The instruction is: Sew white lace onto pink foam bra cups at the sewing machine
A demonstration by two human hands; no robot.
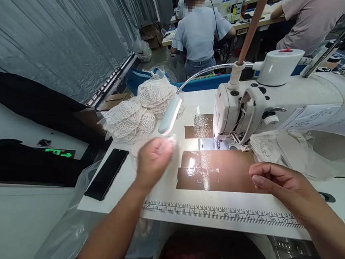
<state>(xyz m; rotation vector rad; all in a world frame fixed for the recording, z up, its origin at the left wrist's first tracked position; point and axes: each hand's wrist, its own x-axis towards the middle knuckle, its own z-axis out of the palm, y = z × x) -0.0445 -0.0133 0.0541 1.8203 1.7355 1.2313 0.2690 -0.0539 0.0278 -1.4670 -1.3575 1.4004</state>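
My left hand (pixel 154 160) is raised over the left part of the sewing table, its fingers closed. A small whitish blur shows at its fingertips, too smeared to name. Just behind it lies a pile of white lace pieces (pixel 125 119). My right hand (pixel 279 183) hovers over the right end of the brown taped sheet (pixel 217 169), thumb and fingers pinched together; anything between them is too small to make out. The white sewing machine (pixel 235 106) stands beyond both hands, its needle area lit. Near its base rests more white lace fabric (pixel 282 149).
A black phone (pixel 107 174) lies at the table's left edge. A ruler strip (pixel 213 213) runs along the front edge. The bendy lamp (pixel 170 113) reaches over the table. Beyond it, a person in light blue (pixel 199 35) and another in pink (pixel 311 20) sit at work.
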